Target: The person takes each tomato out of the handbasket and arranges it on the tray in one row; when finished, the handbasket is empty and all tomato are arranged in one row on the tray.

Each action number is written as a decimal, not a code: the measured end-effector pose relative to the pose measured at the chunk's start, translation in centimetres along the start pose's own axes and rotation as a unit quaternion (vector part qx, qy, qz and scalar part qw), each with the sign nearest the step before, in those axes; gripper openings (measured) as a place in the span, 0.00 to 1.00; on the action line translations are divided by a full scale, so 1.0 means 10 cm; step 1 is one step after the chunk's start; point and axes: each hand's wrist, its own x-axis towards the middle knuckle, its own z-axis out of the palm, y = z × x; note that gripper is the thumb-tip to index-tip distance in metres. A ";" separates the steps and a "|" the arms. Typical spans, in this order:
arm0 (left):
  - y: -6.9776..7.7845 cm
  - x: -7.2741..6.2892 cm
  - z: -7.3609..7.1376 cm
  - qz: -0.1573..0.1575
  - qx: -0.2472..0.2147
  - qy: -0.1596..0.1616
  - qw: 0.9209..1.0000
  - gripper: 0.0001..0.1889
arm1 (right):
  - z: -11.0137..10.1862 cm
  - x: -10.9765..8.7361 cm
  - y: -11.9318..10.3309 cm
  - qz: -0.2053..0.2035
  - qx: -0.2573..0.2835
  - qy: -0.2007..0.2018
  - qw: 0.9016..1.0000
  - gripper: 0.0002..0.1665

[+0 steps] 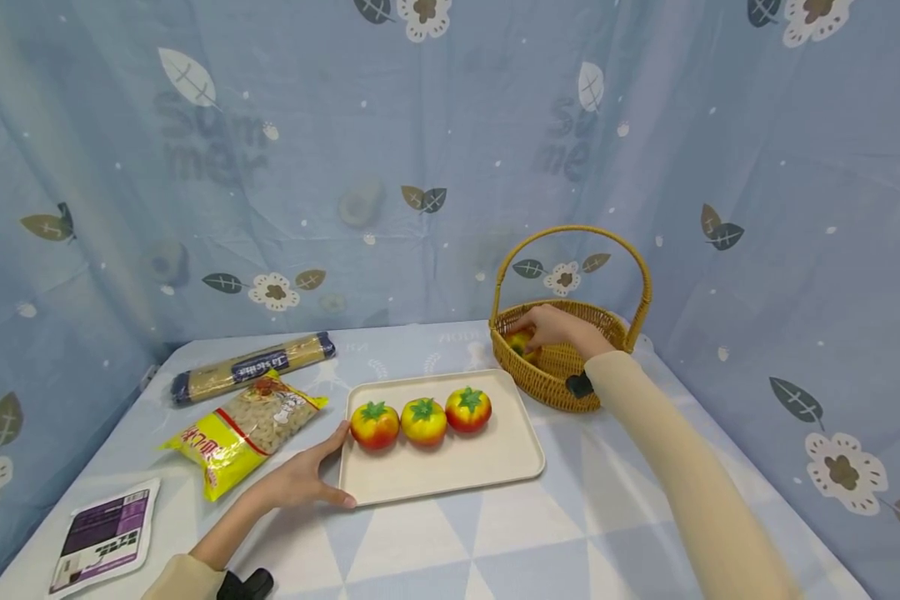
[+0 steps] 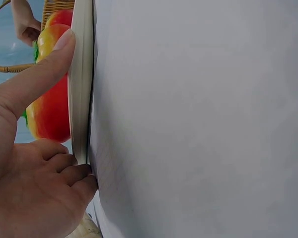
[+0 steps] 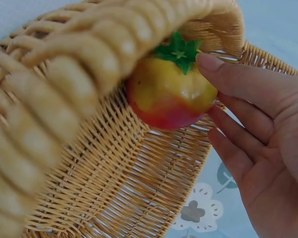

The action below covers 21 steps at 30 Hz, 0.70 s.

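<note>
My left hand (image 1: 300,481) holds the left end of a cream tray (image 1: 450,485), its thumb at the front corner and the other fingers against the side. On the tray stand three red-and-yellow tomatoes (image 1: 423,422) in a row, green leaves upward. My right hand (image 1: 558,327) reaches into a wicker basket (image 1: 543,390) at the back right. In the right wrist view, it pinches another tomato (image 3: 171,96) by its side, with the thumb near the green leaves and some fingertips hidden behind. This tomato is at the basket's left end, beside the wall.
The basket's tall handle (image 1: 573,228) arches over the right hand. To the left lie a long pasta packet (image 1: 255,368), a yellow snack-like bag (image 1: 247,433) and a purple-and-white pouch (image 1: 107,537). A patterned blue curtain (image 1: 390,250) hangs behind the table.
</note>
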 end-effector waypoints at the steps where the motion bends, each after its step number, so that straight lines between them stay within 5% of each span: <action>1: 0.00 0.00 0.00 0.000 -0.002 0.000 1.000 0.64 | 0.00 0.01 0.01 0.005 0.000 0.000 1.000 0.28; 21: -0.04 0.03 0.00 -0.002 -0.002 -0.003 1.000 0.64 | 0.01 0.00 0.14 0.060 -0.017 -0.002 0.998 0.32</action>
